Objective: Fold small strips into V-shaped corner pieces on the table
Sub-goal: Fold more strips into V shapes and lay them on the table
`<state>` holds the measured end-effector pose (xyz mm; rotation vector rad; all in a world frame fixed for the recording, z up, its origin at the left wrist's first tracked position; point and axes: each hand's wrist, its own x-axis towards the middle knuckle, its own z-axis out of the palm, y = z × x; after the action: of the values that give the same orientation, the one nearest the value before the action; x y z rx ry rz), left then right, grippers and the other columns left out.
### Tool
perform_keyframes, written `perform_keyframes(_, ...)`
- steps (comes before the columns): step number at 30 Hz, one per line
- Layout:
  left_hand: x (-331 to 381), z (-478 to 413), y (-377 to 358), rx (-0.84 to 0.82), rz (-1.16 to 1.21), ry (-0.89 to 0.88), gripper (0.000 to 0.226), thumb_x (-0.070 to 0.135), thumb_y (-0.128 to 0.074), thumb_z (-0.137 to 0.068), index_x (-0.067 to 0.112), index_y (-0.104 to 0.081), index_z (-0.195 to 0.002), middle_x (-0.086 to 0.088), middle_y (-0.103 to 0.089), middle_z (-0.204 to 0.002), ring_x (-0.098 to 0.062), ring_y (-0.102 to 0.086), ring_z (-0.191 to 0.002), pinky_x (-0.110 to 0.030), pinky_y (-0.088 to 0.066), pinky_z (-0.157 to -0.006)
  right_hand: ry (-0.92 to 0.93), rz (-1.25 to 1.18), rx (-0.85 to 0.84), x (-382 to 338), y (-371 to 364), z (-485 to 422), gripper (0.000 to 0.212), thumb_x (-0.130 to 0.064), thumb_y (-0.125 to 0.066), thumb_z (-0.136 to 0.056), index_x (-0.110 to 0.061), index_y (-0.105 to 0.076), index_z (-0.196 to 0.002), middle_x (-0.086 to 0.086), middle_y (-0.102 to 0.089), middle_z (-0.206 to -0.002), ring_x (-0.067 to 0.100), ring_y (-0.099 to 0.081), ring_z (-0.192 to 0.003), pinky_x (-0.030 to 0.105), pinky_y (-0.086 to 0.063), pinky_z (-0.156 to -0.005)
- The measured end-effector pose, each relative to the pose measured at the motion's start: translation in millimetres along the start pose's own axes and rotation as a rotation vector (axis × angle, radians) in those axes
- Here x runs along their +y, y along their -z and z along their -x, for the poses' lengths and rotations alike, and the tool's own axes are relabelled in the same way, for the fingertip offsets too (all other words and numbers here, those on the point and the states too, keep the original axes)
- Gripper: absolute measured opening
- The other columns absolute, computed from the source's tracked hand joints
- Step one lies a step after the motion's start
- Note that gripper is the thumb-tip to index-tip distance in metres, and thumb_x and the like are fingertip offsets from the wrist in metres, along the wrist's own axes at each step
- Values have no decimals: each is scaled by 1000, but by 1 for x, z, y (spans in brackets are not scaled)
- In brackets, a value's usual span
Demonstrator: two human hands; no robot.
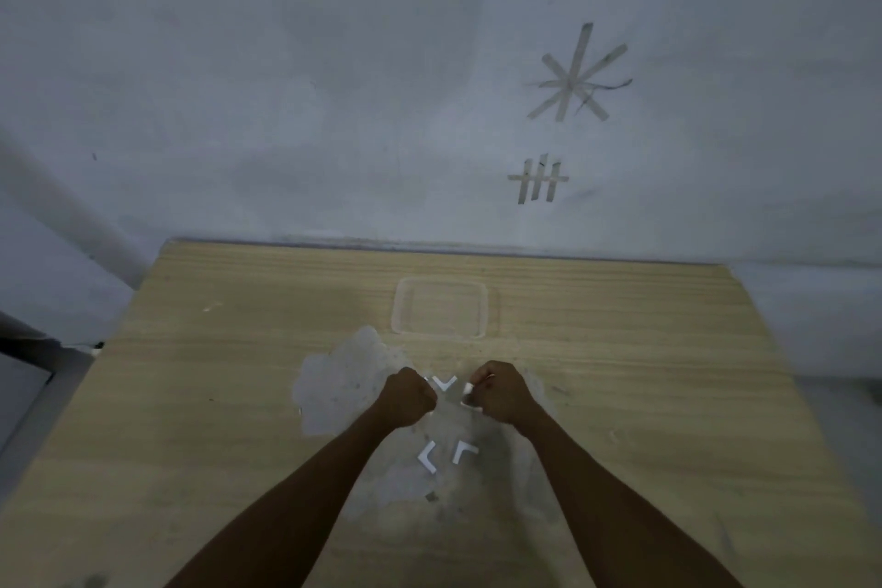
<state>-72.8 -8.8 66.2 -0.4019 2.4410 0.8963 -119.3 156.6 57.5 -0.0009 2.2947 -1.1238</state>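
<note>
A person's right hand [501, 392] pinches a small white strip [467, 394] mid-fold over the desk [215, 396], left hand [410, 396] fisted alongside, apparently empty, one finished V-piece [445, 382] between them, the next move probably a firm crease.

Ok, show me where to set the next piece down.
Free: table left of the left hand, right of the right hand, and either side of the tray. Crowded: one V between the hands, two Vs between the forearms.
</note>
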Motion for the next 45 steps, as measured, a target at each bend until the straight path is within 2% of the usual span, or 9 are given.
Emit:
perform_keyframes(4,7,7,15,29,216,-25,13,4,-62,-81,-6,-70,-77,-13,-59,-70,-18,-54,-66,-24,-41,-64,69,-43,13,-23,11,5,33,5,-76,-67,-20,-55,-61,-1,-56,-65,22,-57,-70,34,-46,-68)
perform_keyframes(8,10,12,33,21,409,-5,13,2,-64,-80,-7,-72,-87,-20,-65,-81,-20,-56,-67,-29,-46,-68,116,-58,3,-43,15,8,28,4,-75,-68,-18,-58,-64,-1,-57,-62,18,-57,-65,32,-46,-63)
perform_keyframes(12,17,15,46,-35,585,51,14,8,-59,-88,3,-68,-97,-9,-65,-86,-12,-63,-70,-30,-55,-82,174,-48,16,-61,14,13,26,3,-74,-68,-19,-59,-64,-2,-58,-61,10,-54,-55,25,-44,-56)
perform_keyframes(15,20,18,53,-48,772,39,20,2,-61,-86,-9,-66,-103,-14,-68,-81,-10,-70,-62,-23,-58,-65,241,26,51,-72,15,13,20,-3,-73,-68,-18,-60,-70,1,-63,-71,11,-58,-61,17,-42,-53)
perform_keyframes(18,25,24,59,-22,888,70,11,2,-64,-84,-4,-70,-90,-19,-70,-80,-17,-72,-64,-24,-59,-59,300,81,82,-78,16,15,28,-6,-74,-69,-24,-53,-66,1,-62,-65,12,-58,-59,14,-40,-51)
perform_keyframes(22,28,29,64,-27,942,78,10,5,-67,-82,-1,-70,-89,-18,-72,-79,-21,-72,-67,-26,-58,-57,372,171,100,-82,16,16,24,-4,-71,-70,-20,-53,-71,12,-69,-72,24,-67,-70,10,-40,-52)
perform_keyframes(27,28,32,70,-15,1017,60,13,3,-66,-83,-3,-69,-94,-20,-70,-84,-28,-70,-76,-33,-58,-72,453,228,114,-90,16,18,16,-5,-67,-74,-17,-58,-79,14,-70,-78,25,-66,-73,32,-52,-66)
perform_keyframes(33,26,37,74,5,1045,38,15,3,-63,-85,-3,-70,-96,-17,-71,-86,-26,-70,-77,-29,-58,-69,491,242,129,-95,12,24,11,-12,-65,-80,-11,-65,-92,10,-72,-85,24,-68,-79,38,-56,-73)
perform_keyframes(45,28,38,73,50,1074,34,14,8,-66,-83,-5,-70,-88,-16,-70,-79,-23,-70,-69,-29,-58,-68,478,441,212,-98,7,37,29,-27,-55,-89,-20,-64,-116,-1,-73,-109,16,-67,-103,31,-54,-84)
